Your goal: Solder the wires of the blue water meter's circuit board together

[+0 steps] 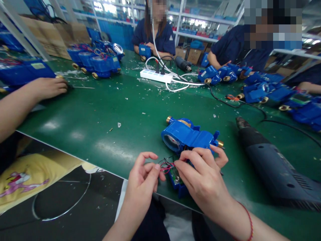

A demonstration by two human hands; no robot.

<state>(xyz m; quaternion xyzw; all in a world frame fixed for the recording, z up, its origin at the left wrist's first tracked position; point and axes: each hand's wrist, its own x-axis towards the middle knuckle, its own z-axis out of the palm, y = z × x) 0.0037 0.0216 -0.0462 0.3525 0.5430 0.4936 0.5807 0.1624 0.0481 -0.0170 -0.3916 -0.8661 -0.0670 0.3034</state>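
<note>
Close in front of me on the green table lies a blue water meter (193,134) with brass pipe ends. At its near side, by the table edge, sits a blue housing with a green circuit board (174,176). Thin red and black wires (165,166) run from it. My left hand (146,172) pinches the wires between thumb and finger. Over the board, my right hand (200,167) has thumb and index finger pressed together at the wires' other end. Its fingers cover part of the board and of the meter.
A heat gun (271,160) lies at the right. A white power strip (155,76) with cables stands mid-table. More blue meters (94,62) sit at the far left and along the right. Co-workers work across the table; another person's hand (51,88) rests at left.
</note>
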